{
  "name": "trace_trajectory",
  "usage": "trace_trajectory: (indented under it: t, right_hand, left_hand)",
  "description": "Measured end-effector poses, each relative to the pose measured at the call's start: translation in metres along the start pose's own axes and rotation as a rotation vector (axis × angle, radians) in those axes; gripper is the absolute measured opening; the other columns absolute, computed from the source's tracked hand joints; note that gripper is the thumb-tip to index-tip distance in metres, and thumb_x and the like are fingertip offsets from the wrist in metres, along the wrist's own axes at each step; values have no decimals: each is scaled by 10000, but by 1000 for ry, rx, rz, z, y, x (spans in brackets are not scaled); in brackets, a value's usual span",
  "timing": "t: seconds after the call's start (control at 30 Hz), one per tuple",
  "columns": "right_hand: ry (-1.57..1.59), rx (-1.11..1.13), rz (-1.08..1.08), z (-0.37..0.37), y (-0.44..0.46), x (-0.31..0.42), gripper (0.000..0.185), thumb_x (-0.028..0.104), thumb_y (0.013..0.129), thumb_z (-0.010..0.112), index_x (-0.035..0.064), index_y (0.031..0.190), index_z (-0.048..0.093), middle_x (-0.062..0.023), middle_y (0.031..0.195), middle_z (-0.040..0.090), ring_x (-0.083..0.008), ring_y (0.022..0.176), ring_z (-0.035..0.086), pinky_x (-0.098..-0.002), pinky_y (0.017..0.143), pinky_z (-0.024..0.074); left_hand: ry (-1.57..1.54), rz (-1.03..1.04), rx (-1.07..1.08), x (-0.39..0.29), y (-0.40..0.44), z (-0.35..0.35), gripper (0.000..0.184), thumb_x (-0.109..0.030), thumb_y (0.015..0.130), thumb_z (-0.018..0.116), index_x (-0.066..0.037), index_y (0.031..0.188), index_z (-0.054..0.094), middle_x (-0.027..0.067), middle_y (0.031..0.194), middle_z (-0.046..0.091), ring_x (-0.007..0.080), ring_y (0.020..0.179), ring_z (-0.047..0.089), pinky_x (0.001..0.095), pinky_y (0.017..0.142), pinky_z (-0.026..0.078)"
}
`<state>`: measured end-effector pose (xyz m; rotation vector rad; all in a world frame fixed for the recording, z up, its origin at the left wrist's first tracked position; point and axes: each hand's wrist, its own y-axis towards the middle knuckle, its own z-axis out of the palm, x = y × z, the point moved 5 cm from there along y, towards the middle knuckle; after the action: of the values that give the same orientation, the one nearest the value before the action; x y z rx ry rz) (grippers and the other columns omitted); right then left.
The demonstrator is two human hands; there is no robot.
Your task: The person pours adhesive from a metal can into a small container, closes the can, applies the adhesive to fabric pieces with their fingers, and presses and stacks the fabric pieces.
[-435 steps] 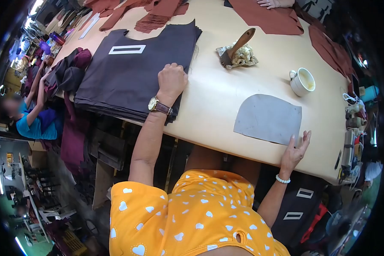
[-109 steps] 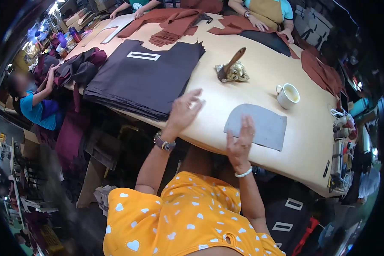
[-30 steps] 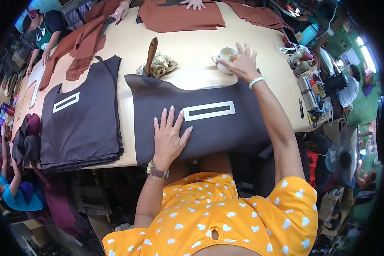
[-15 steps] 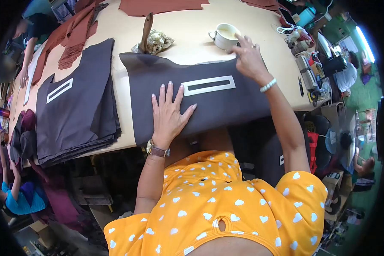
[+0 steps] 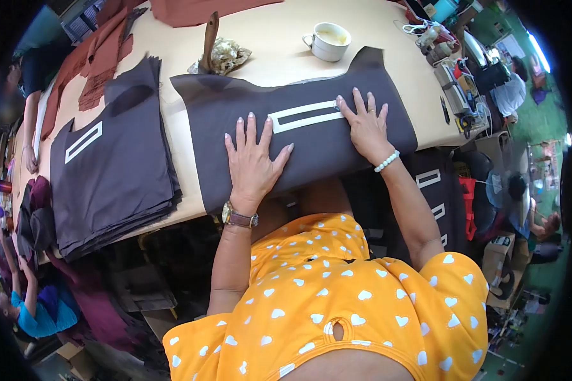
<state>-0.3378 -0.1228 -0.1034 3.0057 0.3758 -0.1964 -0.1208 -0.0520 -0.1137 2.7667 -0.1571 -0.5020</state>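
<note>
A dark fabric panel lies across the table's front edge, with a white rectangular outline strip on it. My left hand rests flat on the fabric, fingers spread, its thumb and fingers just left of the strip. My right hand is on the panel too, fingers apart, with fingertips touching the strip's right end. Behind the panel stands a white cup holding a pale yellowish substance. A wooden-handled tool rests against a crusted, pale lump; its working end is hidden.
On the left lies a stack of dark panels, the top one bearing a similar white outline. Reddish-brown fabric lies behind it. Tools and boxes crowd the right edge. Another person's arm reaches onto the table's left side.
My right hand has come down from beside the cup onto the right end of the white strip. My left hand stays on the fabric.
</note>
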Motion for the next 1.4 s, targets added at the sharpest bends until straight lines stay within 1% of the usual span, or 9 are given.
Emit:
trace_trajectory:
  t: [0.1, 0.3, 0.43, 0.47, 0.6, 0.97, 1.07, 1.27, 1.4]
  right_hand:
    - [-250, -38, -21, -4, -5, 8, 436, 160, 876, 425, 134, 1311, 451, -131, 1431, 274, -379, 1319, 236, -607, 1042, 158]
    - [-288, -38, -101, -14, -23, 29, 431, 158, 857, 452, 53, 1275, 469, -130, 1412, 297, -360, 1307, 256, -604, 1041, 168]
    - [-359, -36, -38, -7, -3, 15, 436, 169, 861, 459, 66, 1285, 457, -118, 1433, 268, -361, 1319, 237, -598, 1050, 144]
    - [-363, -5, -20, -4, 2, 11, 509, 116, 835, 477, 120, 1339, 403, -108, 1448, 235, -347, 1319, 237, -600, 1044, 152]
    - [-455, 111, -100, -4, 9, 10, 576, 181, 875, 445, 186, 1420, 257, -88, 1479, 192, -356, 1346, 186, -583, 1068, 88]
    - [-407, 60, -187, -6, -2, 37, 577, 211, 877, 446, 182, 1420, 253, -93, 1472, 210, -362, 1338, 204, -588, 1064, 95]
    - [-313, 7, -247, -7, -3, 59, 551, 213, 875, 447, 166, 1402, 292, -98, 1457, 236, -362, 1332, 215, -593, 1059, 110]
    - [-318, -19, -321, -12, -4, 101, 561, 223, 862, 461, 132, 1395, 308, -100, 1449, 240, -358, 1328, 215, -603, 1054, 115]
    - [-216, -45, -351, -13, -3, 119, 552, 162, 855, 456, 135, 1386, 311, -97, 1440, 242, -349, 1319, 233, -590, 1053, 150]
  left_hand:
    - [12, 0, 1, 0, 0, 1, 620, -488, 813, 553, -103, 1292, 469, 193, 1373, 366, 363, 1283, 308, 554, 1033, 221]
    - [7, -3, 9, 0, 0, 0, 618, -488, 818, 549, -105, 1295, 464, 193, 1374, 366, 365, 1285, 305, 550, 1037, 215]
    - [17, -8, 28, 0, 0, 0, 614, -491, 827, 544, -121, 1309, 451, 185, 1388, 352, 363, 1298, 286, 547, 1038, 213]
    - [18, -9, 27, 0, 0, 0, 614, -490, 827, 543, -120, 1309, 450, 185, 1388, 352, 362, 1299, 286, 547, 1037, 214]
    - [29, 2, 27, -1, 1, 0, 622, -487, 824, 544, -104, 1305, 450, 190, 1380, 360, 362, 1295, 290, 546, 1036, 216]
    - [38, 7, -26, 5, -3, 6, 527, -316, 912, 455, -6, 1330, 372, 180, 1375, 372, 332, 1294, 313, 526, 1041, 231]
    - [-35, -19, -45, 7, -2, 2, 501, -251, 926, 433, -1, 1348, 335, 174, 1381, 365, 334, 1295, 313, 505, 1046, 235]
    - [-566, -203, -199, 19, -1, -15, 538, -162, 925, 420, 21, 1390, 220, 247, 1364, 362, 364, 1257, 370, 397, 1041, 282]
    - [-645, -226, -249, 20, -2, -17, 547, -140, 922, 412, 22, 1397, 195, 272, 1350, 368, 365, 1249, 384, 370, 1031, 298]
